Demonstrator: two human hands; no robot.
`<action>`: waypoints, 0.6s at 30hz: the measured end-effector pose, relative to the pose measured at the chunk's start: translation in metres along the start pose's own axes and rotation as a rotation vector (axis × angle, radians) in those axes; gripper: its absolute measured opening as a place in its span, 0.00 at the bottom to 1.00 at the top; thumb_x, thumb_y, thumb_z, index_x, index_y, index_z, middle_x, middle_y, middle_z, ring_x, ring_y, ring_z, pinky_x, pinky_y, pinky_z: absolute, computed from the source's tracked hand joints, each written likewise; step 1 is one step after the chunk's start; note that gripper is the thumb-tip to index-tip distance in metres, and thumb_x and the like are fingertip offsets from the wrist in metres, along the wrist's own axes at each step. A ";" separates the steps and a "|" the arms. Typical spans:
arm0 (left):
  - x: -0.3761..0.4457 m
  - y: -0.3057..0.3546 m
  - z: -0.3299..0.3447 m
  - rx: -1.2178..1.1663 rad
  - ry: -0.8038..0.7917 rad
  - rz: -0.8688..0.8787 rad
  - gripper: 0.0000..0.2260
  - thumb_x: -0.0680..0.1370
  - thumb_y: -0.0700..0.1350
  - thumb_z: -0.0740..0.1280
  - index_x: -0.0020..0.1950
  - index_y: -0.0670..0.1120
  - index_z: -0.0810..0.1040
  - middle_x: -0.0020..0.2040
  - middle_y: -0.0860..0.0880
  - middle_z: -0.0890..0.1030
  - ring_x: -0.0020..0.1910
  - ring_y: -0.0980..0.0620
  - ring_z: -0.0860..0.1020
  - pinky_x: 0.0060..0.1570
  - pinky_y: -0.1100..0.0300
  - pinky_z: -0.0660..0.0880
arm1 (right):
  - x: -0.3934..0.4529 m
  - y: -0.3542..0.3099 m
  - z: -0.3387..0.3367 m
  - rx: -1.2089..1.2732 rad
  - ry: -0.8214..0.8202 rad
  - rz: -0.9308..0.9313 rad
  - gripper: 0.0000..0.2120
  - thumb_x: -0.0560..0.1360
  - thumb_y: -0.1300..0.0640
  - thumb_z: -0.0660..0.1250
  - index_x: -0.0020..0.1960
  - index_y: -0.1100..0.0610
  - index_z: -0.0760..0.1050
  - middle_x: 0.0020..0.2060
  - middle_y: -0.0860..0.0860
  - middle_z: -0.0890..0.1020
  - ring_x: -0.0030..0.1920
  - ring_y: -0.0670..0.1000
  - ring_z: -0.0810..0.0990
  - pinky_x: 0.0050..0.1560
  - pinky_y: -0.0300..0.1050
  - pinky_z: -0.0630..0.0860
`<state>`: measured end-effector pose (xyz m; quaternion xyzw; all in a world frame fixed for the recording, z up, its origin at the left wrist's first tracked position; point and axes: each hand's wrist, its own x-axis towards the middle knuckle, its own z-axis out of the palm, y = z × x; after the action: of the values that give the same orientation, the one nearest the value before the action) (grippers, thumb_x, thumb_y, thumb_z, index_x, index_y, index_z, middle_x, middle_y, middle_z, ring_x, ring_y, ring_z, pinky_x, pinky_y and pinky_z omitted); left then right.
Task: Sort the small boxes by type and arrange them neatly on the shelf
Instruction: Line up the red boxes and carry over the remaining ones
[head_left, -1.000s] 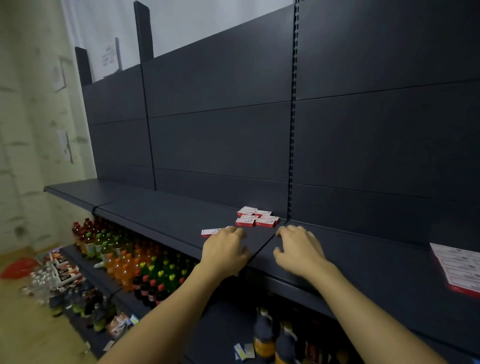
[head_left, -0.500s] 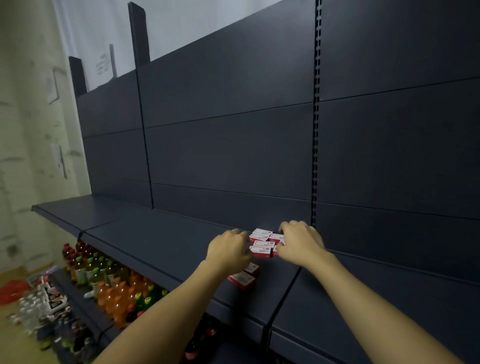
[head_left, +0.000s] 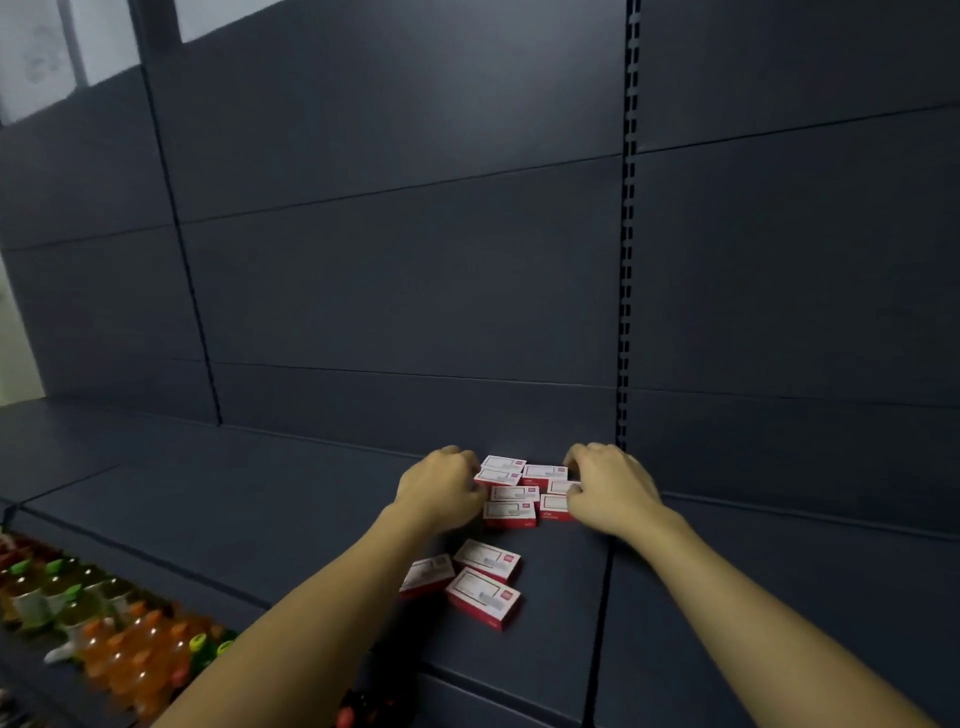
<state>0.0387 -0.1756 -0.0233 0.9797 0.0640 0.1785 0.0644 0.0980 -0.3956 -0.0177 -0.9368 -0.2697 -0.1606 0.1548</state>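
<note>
Dark shelf (head_left: 270, 519): box cluster (head_left: 519, 493) at back, three boxes (head_left: 475, 579) nearer front.

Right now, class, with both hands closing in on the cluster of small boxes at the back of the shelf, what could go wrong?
1. Squeezed between the left hand and right hand, the back boxes might ride up over each other and skew.
2. The left forearm passes over the three loose boxes near the shelf front; pulling back could knock them off.

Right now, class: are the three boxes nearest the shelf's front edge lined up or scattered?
Scattered. The three boxes lie flat at differing angles on the shelf.
</note>
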 end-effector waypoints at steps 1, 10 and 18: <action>0.005 -0.003 0.002 -0.007 -0.007 0.013 0.17 0.78 0.52 0.64 0.66 0.50 0.76 0.62 0.50 0.77 0.58 0.49 0.77 0.53 0.52 0.78 | 0.001 0.000 0.002 0.007 0.008 0.019 0.19 0.71 0.57 0.63 0.62 0.53 0.75 0.56 0.50 0.79 0.58 0.54 0.76 0.57 0.46 0.73; 0.058 -0.040 0.026 -0.169 -0.078 0.153 0.17 0.78 0.52 0.66 0.67 0.50 0.76 0.61 0.51 0.77 0.58 0.51 0.78 0.57 0.51 0.79 | 0.009 -0.011 0.037 0.190 0.127 0.214 0.20 0.69 0.63 0.63 0.60 0.55 0.78 0.54 0.49 0.79 0.57 0.51 0.76 0.57 0.47 0.75; 0.065 -0.066 0.058 -0.370 -0.013 0.254 0.14 0.77 0.45 0.67 0.62 0.49 0.79 0.57 0.53 0.77 0.53 0.54 0.77 0.55 0.55 0.77 | 0.014 0.014 0.056 0.294 0.233 0.358 0.18 0.74 0.69 0.63 0.60 0.58 0.80 0.55 0.51 0.82 0.56 0.50 0.78 0.56 0.37 0.70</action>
<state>0.1126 -0.1073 -0.0649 0.9526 -0.0941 0.1873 0.2204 0.1294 -0.3798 -0.0655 -0.9122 -0.1005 -0.1967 0.3451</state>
